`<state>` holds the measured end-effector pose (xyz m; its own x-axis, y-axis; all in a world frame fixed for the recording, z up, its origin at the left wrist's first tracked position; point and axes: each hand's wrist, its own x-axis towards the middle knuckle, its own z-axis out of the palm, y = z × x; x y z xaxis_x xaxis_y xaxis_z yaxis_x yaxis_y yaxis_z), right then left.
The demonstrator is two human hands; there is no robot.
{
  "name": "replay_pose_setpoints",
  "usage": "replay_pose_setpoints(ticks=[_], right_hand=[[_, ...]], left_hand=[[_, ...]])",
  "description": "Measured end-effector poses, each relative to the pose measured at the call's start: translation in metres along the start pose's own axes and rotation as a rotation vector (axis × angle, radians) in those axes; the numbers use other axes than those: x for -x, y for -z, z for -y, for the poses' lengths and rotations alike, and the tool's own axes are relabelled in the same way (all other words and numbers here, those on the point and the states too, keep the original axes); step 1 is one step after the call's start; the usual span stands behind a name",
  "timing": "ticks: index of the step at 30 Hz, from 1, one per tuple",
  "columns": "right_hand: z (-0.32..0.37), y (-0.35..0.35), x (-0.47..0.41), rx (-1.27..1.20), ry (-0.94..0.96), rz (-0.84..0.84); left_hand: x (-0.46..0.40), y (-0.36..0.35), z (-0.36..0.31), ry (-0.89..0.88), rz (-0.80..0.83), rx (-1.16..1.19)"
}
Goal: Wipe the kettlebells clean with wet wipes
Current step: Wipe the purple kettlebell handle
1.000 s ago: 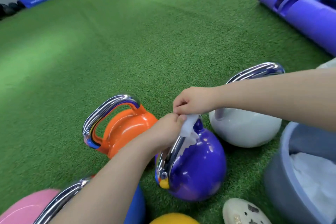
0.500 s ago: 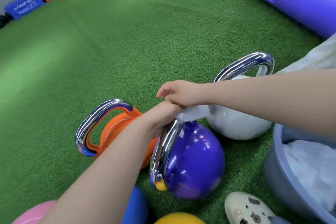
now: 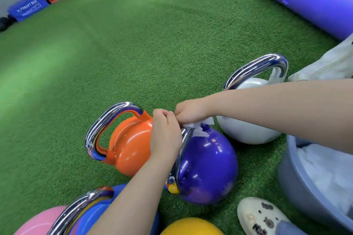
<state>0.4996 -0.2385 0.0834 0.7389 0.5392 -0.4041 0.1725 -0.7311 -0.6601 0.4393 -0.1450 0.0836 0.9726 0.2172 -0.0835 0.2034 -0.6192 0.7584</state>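
The purple kettlebell point(image 3: 208, 166) sits on the green turf floor point(image 3: 133, 53) at about 5 o'clock from the middle of the view, with the orange kettlebell point(image 3: 129, 143) touching it at its 9 o'clock and the white kettlebell point(image 3: 246, 129) just beside it at 1 o'clock. Both hands meet at the top of its chrome handle point(image 3: 181, 156). A second ago the wet wipe point(image 3: 198, 127) hung folded against the handle's upper bend; now it lies bunched across the handle's far end, where chrome meets the purple body, and the hands have drawn closer together. The left hand point(image 3: 166, 135) curls over the handle top, its fingers bent round the wipe's near edge. The right hand point(image 3: 191, 111), reaching in from 3 o'clock, pinches the wipe's far part with curled fingers.

I judge the wiping has moved along the handle toward its far root, so the handle is partly done while the ball itself looks untouched. The blue kettlebell point(image 3: 91, 208), the pink point(image 3: 38, 223) and yellow point(image 3: 191, 227) ones at 6 to 7 o'clock wait their turn. A grey tub point(image 3: 298, 183) holding white wipes stands at 4 o'clock
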Motion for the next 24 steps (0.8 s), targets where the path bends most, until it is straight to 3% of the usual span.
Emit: replay_pose_setpoints(ticks=[4, 6, 8, 10, 14, 19, 22, 24], right_hand=[[-0.019, -0.001, -0.006, -0.157, -0.012, -0.027], [-0.037, -0.004, -0.009, -0.479, -0.105, 0.018], [-0.051, -0.011, -0.014, -0.845, -0.183, -0.059], [-0.059, -0.020, -0.017, -1.004, -0.251, -0.157], [-0.059, -0.022, -0.012, -0.960, -0.245, -0.150], [-0.015, 0.003, 0.000, -0.427, -0.042, -0.066], [-0.029, 0.003, -0.011, -0.490, -0.112, 0.066], [-0.041, -0.001, -0.018, -0.723, -0.239, 0.070]], left_hand=[[0.000, 0.000, 0.000, -0.011, 0.025, -0.004], [0.001, 0.001, 0.001, -0.020, 0.036, -0.013], [0.001, 0.001, 0.001, -0.017, 0.029, -0.012], [0.000, 0.001, 0.000, -0.005, 0.024, -0.013], [0.002, 0.001, -0.001, -0.013, 0.020, -0.022], [0.001, 0.001, 0.000, -0.029, 0.018, -0.064], [0.001, 0.001, 0.001, -0.017, 0.022, -0.050], [0.003, 0.002, 0.000, -0.008, 0.020, -0.024]])
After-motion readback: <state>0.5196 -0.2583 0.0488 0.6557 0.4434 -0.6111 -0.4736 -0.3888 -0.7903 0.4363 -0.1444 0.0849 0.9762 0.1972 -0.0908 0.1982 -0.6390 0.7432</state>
